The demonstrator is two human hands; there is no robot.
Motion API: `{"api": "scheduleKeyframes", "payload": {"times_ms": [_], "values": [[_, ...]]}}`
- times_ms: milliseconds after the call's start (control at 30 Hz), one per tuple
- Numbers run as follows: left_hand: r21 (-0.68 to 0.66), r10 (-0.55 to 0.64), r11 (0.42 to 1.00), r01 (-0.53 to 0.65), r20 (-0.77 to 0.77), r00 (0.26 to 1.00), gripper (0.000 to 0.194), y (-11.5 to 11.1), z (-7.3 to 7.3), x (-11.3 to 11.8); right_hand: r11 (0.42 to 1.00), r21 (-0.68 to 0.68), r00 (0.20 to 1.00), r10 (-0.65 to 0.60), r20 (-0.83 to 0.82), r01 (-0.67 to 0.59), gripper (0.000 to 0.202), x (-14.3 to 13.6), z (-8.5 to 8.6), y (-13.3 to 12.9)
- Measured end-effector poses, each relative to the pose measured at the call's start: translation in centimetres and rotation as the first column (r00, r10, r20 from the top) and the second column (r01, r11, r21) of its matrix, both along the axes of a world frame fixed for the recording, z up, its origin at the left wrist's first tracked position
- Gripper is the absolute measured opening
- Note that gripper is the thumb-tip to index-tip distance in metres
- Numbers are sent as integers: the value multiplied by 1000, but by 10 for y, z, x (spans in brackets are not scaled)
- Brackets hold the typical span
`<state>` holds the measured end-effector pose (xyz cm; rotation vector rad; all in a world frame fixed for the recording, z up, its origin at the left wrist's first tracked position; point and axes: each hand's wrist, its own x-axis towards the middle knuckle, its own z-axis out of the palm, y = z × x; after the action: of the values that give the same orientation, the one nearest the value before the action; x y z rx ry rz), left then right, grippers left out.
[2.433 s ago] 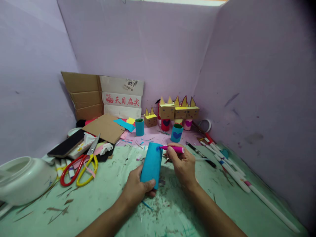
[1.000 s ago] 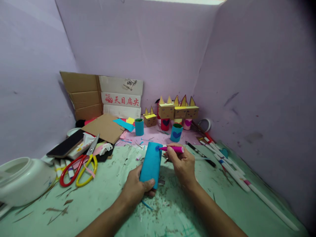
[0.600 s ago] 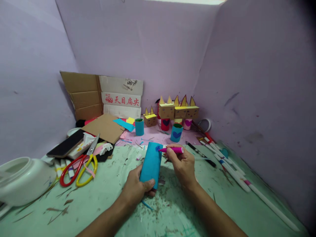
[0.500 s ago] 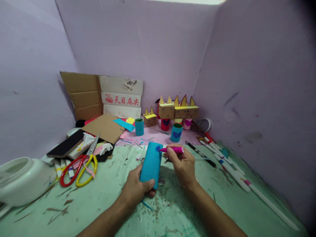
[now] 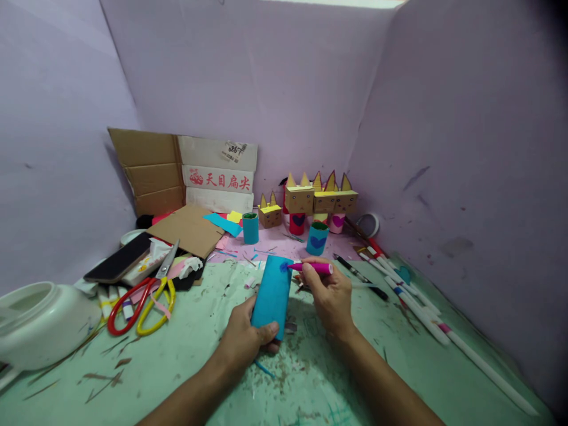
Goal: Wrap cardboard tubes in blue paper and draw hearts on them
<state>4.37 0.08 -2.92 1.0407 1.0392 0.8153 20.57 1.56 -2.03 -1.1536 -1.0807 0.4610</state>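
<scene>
A long blue paper-covered tube (image 5: 271, 296) leans at a slant in my left hand (image 5: 251, 331), whose thumb wraps round its lower end. Near the tube's upper right edge shows a small dark blue ink patch. My right hand (image 5: 328, 296) grips a magenta marker (image 5: 316, 268), its tip at or very close to that patch. Behind the tube stand a short blue cylinder (image 5: 250, 229) with a green inside and another blue cylinder (image 5: 317, 239) bearing a dark blue heart.
Cardboard cat-head figures (image 5: 299, 200) stand at the back. On the left lie scissors (image 5: 148, 293), a phone (image 5: 118, 258), a cardboard sheet (image 5: 186, 231) and a white pot (image 5: 44, 325). Several white markers (image 5: 417, 310) and a black pen (image 5: 361, 277) lie along the right.
The magenta marker and my right hand have shifted very slightly to the right. My left hand and the blue tube look nearly unmoved.
</scene>
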Motion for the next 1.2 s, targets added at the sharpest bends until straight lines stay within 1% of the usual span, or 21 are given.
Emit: {"api": "scheduleKeyframes", "payload": {"times_ms": [133, 400, 500, 633, 767, 1200], "values": [[-3, -4, 1000, 4, 3, 1000, 65, 1, -2, 0, 1000, 13, 1000, -9, 2, 9, 22, 0, 0, 1], [17, -16, 1000, 16, -2, 1000, 59, -4, 7, -1, 1000, 8, 1000, -9, 9, 9, 23, -1, -1, 1], [20, -22, 1000, 22, -6, 1000, 59, -3, 6, -1, 1000, 18, 1000, -9, 20, 8, 25, -1, -2, 1], [16, -25, 1000, 25, -31, 999, 63, 0, 1, -1, 1000, 23, 999, -13, 30, 13, 26, 0, -4, 2], [30, -20, 999, 22, -37, 999, 61, 1, 0, -1, 1000, 25, 1000, -9, 29, 8, 25, -1, -4, 2], [21, -26, 999, 27, -50, 998, 61, -3, 7, 0, 1000, 25, 998, -4, 61, 3, 24, -2, -2, 1]]}}
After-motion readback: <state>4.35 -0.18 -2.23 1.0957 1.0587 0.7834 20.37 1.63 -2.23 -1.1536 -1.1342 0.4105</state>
